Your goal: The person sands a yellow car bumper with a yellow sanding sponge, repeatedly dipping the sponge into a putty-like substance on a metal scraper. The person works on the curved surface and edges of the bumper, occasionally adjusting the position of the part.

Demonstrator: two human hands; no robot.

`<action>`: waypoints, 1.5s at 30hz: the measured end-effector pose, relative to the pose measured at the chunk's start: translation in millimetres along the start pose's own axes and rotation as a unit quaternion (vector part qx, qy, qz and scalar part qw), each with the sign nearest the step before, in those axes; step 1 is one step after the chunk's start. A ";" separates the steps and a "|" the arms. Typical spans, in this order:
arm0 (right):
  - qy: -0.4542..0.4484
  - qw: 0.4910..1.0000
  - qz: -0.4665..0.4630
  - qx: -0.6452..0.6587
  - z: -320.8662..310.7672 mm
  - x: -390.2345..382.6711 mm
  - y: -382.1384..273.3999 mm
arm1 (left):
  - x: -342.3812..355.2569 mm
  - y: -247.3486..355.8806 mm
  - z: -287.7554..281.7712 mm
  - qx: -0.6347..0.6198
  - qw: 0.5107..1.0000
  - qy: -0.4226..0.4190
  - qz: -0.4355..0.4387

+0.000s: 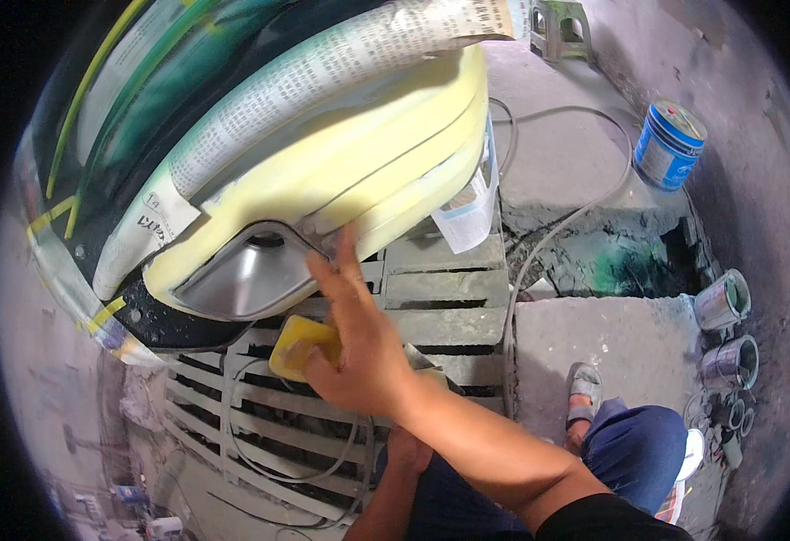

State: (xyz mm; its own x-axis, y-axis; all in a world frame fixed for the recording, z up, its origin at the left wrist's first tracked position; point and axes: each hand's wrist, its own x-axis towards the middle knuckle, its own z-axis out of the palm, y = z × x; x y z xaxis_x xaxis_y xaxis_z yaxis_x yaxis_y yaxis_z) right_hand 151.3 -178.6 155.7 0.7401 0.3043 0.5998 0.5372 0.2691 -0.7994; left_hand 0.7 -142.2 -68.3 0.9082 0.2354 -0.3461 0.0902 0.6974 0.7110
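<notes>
My right hand (pixel 356 338) reaches up to a car body part that looks like a bumper (pixel 395 135), coated pale yellow. Its index and middle fingers stretch onto the surface beside a silver-grey recess (pixel 242 270). A yellow block (pixel 300 347), like a sponge or sanding block, is held between the thumb and the folded fingers. Low in front of my knees, my left hand (pixel 408 449) lies partly behind the right forearm, its fingers hidden. A small greyish sheet (pixel 426 362) shows just beyond that forearm; what holds it cannot be seen.
Printed masking paper (pixel 260 104) covers the part's upper band. Beneath are slatted grates (pixel 444 288) with a hose (pixel 552 239) running past. To the right are a broken pit (pixel 629 261), a blue can (pixel 671 144), open tins (pixel 722 300) and a stool (pixel 559 32).
</notes>
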 end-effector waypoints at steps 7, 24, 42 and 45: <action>0.001 0.997 -0.025 0.079 -75.6 -5.0 26.8 | 6.0 -4.6 -8.3 -0.028 0.995 0.074 -0.056; -0.001 0.945 0.024 0.326 -243.6 155.2 121.7 | 33.6 -29.5 -58.3 0.120 0.977 0.170 -0.034; -0.039 0.982 0.105 0.150 -196.2 92.3 67.8 | 37.4 -11.9 26.2 0.074 0.971 0.198 -0.107; -0.017 0.991 0.089 0.099 -182.6 76.7 52.4 | 35.9 -14.0 16.9 0.075 0.982 0.148 -0.094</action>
State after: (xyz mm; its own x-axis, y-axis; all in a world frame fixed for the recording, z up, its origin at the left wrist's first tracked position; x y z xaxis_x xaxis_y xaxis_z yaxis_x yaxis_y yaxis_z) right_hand 310.0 -308.1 153.3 0.8000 0.3921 0.4541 0.3079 0.3814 -0.8716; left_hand 39.0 -155.0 -80.3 0.7132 0.3136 -0.6270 0.3243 0.6453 0.6917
